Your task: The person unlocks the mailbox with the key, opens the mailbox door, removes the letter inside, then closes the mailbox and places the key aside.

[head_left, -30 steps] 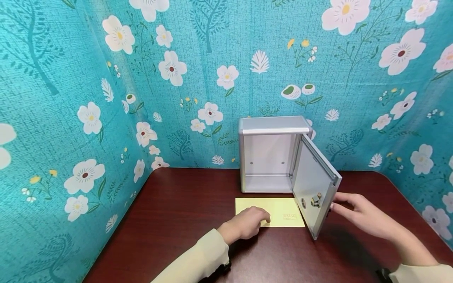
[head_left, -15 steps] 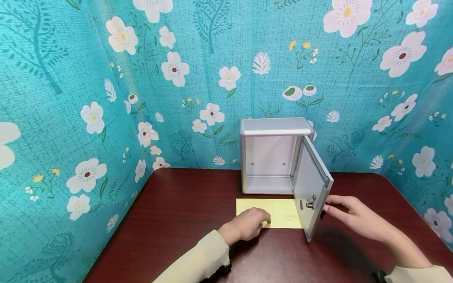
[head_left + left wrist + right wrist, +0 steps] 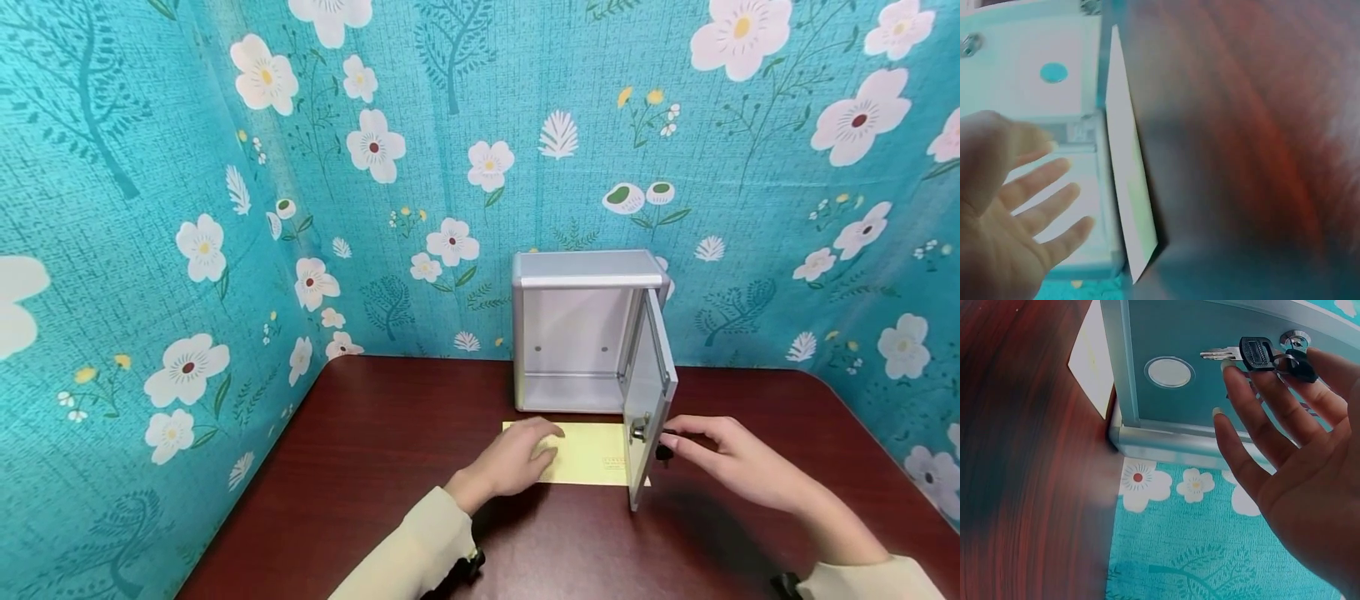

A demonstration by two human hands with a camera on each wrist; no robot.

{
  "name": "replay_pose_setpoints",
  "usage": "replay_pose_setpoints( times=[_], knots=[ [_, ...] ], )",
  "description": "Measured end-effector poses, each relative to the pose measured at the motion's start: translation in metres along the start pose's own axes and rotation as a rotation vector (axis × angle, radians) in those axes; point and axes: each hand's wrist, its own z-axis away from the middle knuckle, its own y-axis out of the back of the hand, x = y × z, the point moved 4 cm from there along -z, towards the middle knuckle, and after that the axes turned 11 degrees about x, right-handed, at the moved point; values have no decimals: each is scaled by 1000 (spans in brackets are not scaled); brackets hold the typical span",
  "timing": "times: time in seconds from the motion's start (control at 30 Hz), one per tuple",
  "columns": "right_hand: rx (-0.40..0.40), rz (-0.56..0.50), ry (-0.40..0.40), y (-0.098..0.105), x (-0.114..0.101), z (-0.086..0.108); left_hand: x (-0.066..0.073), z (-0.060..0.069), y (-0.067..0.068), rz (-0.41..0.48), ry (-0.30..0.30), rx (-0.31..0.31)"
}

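A grey metal box (image 3: pixel 588 265) stands at the back of the table, its door (image 3: pixel 651 367) swung partly outward on the right. My right hand (image 3: pixel 738 458) pinches the black-headed key (image 3: pixel 1300 367) that sits in the door's lock (image 3: pixel 1295 339). A second key (image 3: pixel 1257 355) hangs from the same ring, close to my fingertips. In front of the box lies a yellow envelope (image 3: pixel 581 454), its right end partly hidden behind the door. My left hand (image 3: pixel 506 458) hovers over the envelope's left part, fingers loosely bent and holding nothing; the left wrist view shows the hand (image 3: pixel 1022 194) apart from the envelope (image 3: pixel 1125 181).
The dark red-brown table (image 3: pixel 390 433) stretches to both sides of the box. Teal flowered cloth (image 3: pixel 420 167) hangs right behind the box and along the left side. The door's lower corner reaches out past the envelope's front edge.
The door has swung inward to the left, narrowing the opening, with my right hand moving along at the key. My left hand has lifted from the envelope and its fingers have straightened somewhat.
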Motion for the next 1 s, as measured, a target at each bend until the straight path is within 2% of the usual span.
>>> replay_pose_setpoints(
  times=[0.23,0.3,0.37,0.5,0.6,0.77,1.0],
  knots=[
    [-24,-36,31,-6,-5,-5,-14,-14,38,148,144,444],
    [-21,-35,30,-8,-6,-7,-18,-19,45,207,193,525],
    [-14,-20,45,-11,-7,-9,-22,-25,50,264,242,566],
    [15,6,75,-16,-10,-13,-30,-35,53,354,335,591],
    [20,-2,97,-20,-12,-17,-35,-42,51,395,390,588],
    [26,-26,126,-26,-16,-22,-43,-54,43,425,457,526],
    [48,-25,143,-30,-22,-28,-48,-66,39,474,505,470]
  ],
)
